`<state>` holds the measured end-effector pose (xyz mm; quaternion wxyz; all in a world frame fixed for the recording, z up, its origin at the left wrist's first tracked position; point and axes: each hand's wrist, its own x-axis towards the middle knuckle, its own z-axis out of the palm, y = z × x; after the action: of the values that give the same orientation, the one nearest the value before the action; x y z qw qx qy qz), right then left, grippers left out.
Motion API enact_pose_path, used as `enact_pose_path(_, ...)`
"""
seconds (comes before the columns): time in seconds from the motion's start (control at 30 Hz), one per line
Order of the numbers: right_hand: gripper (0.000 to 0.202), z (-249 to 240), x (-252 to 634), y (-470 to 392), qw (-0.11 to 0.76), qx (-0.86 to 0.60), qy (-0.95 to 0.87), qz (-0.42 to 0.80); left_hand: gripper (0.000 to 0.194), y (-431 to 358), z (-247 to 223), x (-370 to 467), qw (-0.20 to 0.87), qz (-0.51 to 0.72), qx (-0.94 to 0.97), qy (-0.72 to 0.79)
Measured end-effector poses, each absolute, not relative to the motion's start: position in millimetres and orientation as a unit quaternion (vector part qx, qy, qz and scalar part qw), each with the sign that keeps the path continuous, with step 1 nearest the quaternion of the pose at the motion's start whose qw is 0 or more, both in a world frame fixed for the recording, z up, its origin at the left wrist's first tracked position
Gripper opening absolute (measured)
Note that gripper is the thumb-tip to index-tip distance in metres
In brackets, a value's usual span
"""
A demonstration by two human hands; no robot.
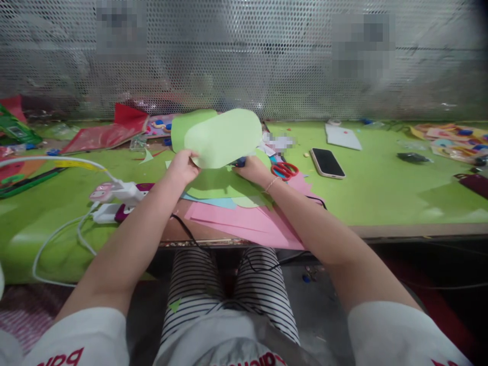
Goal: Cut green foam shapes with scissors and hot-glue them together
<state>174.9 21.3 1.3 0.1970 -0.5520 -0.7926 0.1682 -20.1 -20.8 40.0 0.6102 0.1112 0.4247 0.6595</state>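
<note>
My left hand [185,168] pinches the lower left edge of a pale green paper sheet [224,137] with rounded ends, held tilted above the table. At the sheet's lower right edge, my right hand [252,171] is closed around a dark blue handle [240,162]; the rest of that tool is hidden, so I cannot tell its kind. Brighter green paper [219,184] lies beneath both hands, with more green paper [179,134] behind the raised sheet. Pink paper sheets [247,222] and a light blue piece [224,202] stick out toward the table's front edge.
Red-handled scissors [285,171] lie right of my right hand, with a phone [328,162] beyond them. Left of my left arm are a power strip with chargers [122,195] and white cables. A perforated metal panel [244,61] stands behind the green tabletop [381,198].
</note>
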Motion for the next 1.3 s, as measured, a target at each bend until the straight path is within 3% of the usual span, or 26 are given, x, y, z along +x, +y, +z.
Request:
enact_pose_path(0.3, 0.022, 5, 175, 18, 0.171, -0.556, -0.801, 0.142, 0.012, -21, 39, -25, 0.601, 0.646, 0.159, 0.442)
enact_pose_path(0.87, 0.022, 1, 176, 28, 0.179, -0.526, -0.816, 0.162, 0.013, -22, 39, -22, 0.593, 0.626, 0.174, 0.475)
enact_pose_path(1.3, 0.021, 4, 172, 31, 0.138, -0.541, -0.823, 0.106, 0.015, -24, 41, -20, 0.616, 0.619, 0.164, 0.459)
